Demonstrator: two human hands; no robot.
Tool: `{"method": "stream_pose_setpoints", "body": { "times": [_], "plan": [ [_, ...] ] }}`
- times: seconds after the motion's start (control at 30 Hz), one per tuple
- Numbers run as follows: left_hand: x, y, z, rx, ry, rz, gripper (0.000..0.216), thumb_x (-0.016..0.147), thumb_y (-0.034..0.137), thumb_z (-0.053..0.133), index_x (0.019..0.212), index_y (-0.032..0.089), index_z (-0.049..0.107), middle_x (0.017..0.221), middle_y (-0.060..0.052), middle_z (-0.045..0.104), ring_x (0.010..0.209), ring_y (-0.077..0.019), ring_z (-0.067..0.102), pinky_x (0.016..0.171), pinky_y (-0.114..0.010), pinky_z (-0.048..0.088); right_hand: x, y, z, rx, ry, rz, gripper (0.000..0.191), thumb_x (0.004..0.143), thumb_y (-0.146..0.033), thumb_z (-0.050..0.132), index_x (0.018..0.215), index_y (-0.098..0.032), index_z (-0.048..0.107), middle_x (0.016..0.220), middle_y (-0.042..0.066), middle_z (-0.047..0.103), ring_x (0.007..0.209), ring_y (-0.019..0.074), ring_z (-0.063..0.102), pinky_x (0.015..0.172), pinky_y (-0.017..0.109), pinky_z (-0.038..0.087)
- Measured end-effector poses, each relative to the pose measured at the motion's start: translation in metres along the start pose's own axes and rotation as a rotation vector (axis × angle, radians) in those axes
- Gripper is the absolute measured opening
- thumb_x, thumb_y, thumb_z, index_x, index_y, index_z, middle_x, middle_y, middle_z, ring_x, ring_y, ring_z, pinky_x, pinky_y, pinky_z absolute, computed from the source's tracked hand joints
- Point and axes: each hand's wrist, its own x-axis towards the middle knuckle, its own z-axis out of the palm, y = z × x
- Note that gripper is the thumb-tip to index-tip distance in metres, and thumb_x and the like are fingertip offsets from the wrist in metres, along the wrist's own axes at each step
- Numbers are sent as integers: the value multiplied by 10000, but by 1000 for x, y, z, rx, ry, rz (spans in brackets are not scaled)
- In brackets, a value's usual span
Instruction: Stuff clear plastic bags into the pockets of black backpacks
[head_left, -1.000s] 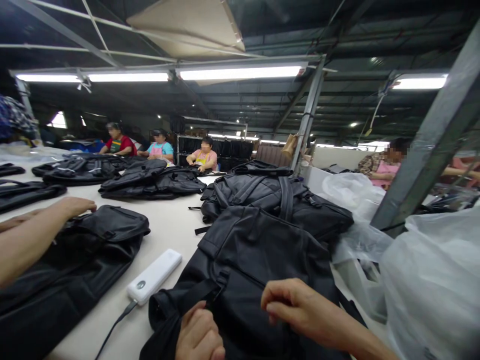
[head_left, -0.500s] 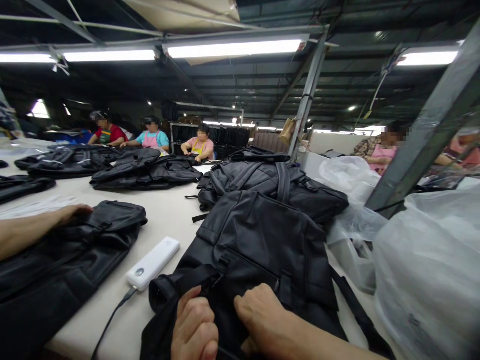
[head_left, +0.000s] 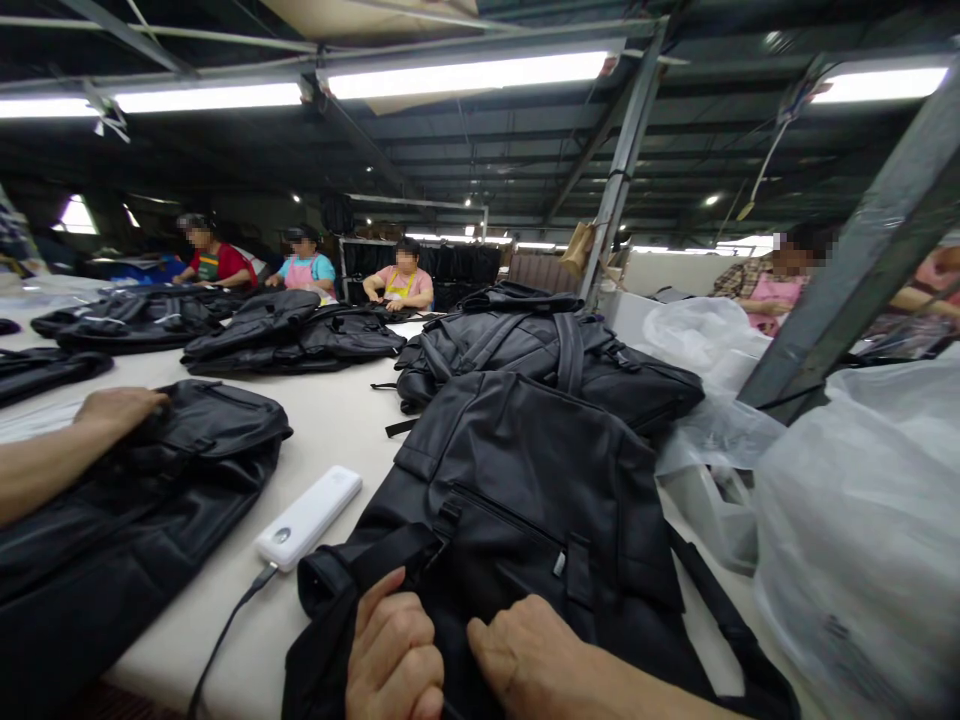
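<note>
A black backpack point(head_left: 525, 450) lies in front of me on the pale table, its zipped pocket and strap buckles facing up. My left hand point(head_left: 395, 650) is closed on the near part of the backpack, fingers curled. Just to its right, my right hand point(head_left: 529, 650) is also closed, knuckles up, gripping the black material below the zip. The fingertips of both hands are largely hidden. A small light zipper pull point(head_left: 559, 564) shows at the right end of the pocket, above my right hand.
Left of me, a co-worker's hand point(head_left: 120, 410) rests on another black backpack point(head_left: 150, 520). Between the bags lies a white power bank point(head_left: 309, 517) with a cable. More black backpacks point(head_left: 495, 350) are piled behind. Clear plastic bags point(head_left: 862, 520) and a metal post point(head_left: 847, 250) stand at right.
My right hand has shifted slightly down, away from the zip, and the zipper pull now shows more clearly. My left hand keeps its hold. The co-worker's hand has moved slightly left.
</note>
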Motion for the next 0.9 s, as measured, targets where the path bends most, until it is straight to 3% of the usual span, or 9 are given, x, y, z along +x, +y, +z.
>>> {"method": "stream_pose_setpoints", "body": {
  "times": [0.1, 0.23, 0.37, 0.47, 0.6, 0.73, 0.83, 0.9],
  "plan": [
    [1, 1, -3, 2, -15, 0, 377, 1016, 185, 282, 707, 192, 497, 676, 7, 531, 719, -126, 566, 961, -360, 450, 4, -6, 2, 34, 26, 11, 215, 772, -229, 664, 952, -113, 681, 854, 132, 749, 714, 296, 725, 441, 320, 368],
    [1, 1, -9, 1, -41, -6, 345, 991, 145, 299, 711, 194, 494, 677, 8, 530, 710, -130, 564, 950, -363, 460, -5, 0, -1, 49, 72, 29, 249, 749, -218, 671, 972, -108, 673, 881, 138, 747, 739, 311, 720, 500, 326, 400],
    [6, 1, -15, -39, -151, 20, 301, 948, 88, 333, 693, 187, 459, 643, 14, 497, 670, -121, 527, 902, -355, 470, -19, 43, -26, 51, 285, 242, 235, 818, -122, 508, 1017, -156, 627, 915, 109, 742, 800, 284, 710, 569, 330, 353],
    [18, 2, -13, -20, -269, 77, 312, 942, 90, 357, 651, 189, 411, 606, 18, 479, 640, -124, 496, 738, -299, 462, -22, 83, -54, 109, 484, 412, 207, 853, -122, 457, 967, -182, 618, 885, 106, 731, 809, 267, 693, 594, 316, 315],
    [36, 3, -2, 86, -428, 107, 294, 915, 124, 402, 630, 193, 421, 624, 7, 516, 604, -143, 492, 593, -295, 371, -16, 119, -75, 226, 642, 469, 225, 856, -137, 434, 966, -190, 623, 900, 109, 713, 847, 260, 663, 656, 308, 347],
    [46, 6, 10, 82, -528, 119, 267, 881, 149, 445, 621, 203, 476, 642, 14, 570, 594, -152, 524, 610, -307, 387, -3, 141, -67, 407, 648, 408, 265, 831, -127, 388, 893, -183, 639, 926, 59, 708, 883, 190, 642, 728, 251, 413],
    [51, 7, 15, 161, -724, 63, 263, 889, 185, 517, 630, 210, 556, 650, 2, 631, 592, -182, 575, 598, -329, 388, 11, 148, -48, 537, 567, 360, 282, 803, -109, 357, 835, -154, 633, 811, 46, 692, 748, 161, 630, 644, 224, 431],
    [52, 5, 21, 208, -858, 30, 308, 926, 209, 515, 632, 212, 606, 629, -6, 656, 570, -205, 606, 559, -335, 377, 17, 143, -36, 564, 523, 338, 260, 795, -105, 380, 815, -144, 637, 810, 58, 691, 761, 170, 629, 657, 231, 439]
  ]
}}
